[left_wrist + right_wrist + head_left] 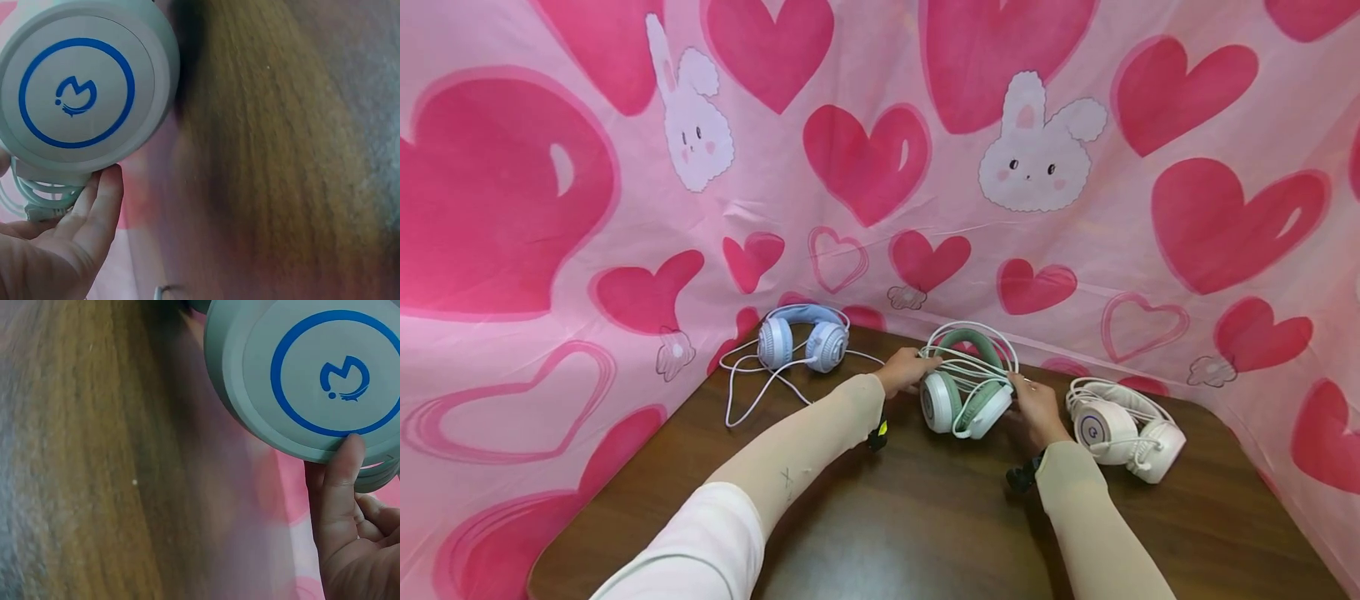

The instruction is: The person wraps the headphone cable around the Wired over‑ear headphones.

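Note:
A pair of green and white headphones (pixel 937 402) is held between both hands near the back of the table, its white cable looped in coils across the headband. My left hand (pixel 906 372) grips it from the left side, and in the left wrist view those fingers (pixel 103 203) meet the lower edge of a white ear cup (pixel 78 140) with a blue ring. On the other side my right hand (pixel 1036 408) holds the opposite ear cup (pixel 259 394), one finger (pixel 342 481) lying on its outer face and the others near the cable coils.
Pale blue headphones (pixel 827 346) rest at the back left, their cable (pixel 748 408) spread loosely on the table. Cream headphones (pixel 1108 429) with a wrapped cable lie to the right. A pink heart-print cloth (pixel 865 275) hangs behind the brown table (pixel 917 517).

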Demonstrator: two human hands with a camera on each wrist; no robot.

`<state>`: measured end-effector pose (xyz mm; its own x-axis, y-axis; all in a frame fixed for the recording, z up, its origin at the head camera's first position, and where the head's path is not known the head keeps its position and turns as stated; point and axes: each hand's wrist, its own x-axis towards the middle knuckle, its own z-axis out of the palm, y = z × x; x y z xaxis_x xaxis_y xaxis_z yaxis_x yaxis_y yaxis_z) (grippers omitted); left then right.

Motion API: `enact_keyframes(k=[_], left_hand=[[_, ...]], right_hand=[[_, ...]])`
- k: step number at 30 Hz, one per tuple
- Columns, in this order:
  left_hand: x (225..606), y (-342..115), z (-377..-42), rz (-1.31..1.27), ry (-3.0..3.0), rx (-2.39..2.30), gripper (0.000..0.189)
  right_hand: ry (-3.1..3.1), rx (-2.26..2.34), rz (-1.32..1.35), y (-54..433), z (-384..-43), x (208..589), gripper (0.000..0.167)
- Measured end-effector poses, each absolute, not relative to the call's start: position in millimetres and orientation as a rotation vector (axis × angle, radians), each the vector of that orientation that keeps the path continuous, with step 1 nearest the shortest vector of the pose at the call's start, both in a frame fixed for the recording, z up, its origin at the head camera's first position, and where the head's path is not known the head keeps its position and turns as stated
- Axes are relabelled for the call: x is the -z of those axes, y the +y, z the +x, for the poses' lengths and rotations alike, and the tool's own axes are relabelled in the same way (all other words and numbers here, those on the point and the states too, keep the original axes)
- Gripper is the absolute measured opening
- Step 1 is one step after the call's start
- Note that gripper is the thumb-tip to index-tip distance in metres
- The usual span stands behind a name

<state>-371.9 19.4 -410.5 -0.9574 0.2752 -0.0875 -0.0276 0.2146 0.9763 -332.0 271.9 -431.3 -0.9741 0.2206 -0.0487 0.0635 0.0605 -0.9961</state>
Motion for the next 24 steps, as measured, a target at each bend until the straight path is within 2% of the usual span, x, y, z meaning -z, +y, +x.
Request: enact_keyframes(k=[8,17,24], left_hand=[[417.0,21.0,-381.7,0.245,2.229,-1.827,0.038],[417.7,22.4,-382.2,0.248,2.235,-1.802,0.036],[423.5,24.2,-384.2,0.222,2.264,-1.791,0.036]], right_hand=[[-2.227,-2.077,-0.301,272.4,-339.2,432.5,0.049],[-2.254,-2.069,-0.438,272.9,-340.3,435.9,0.043],[-2.339,-2.046,-0.397,276.3,-340.2,441.8,0.047]])
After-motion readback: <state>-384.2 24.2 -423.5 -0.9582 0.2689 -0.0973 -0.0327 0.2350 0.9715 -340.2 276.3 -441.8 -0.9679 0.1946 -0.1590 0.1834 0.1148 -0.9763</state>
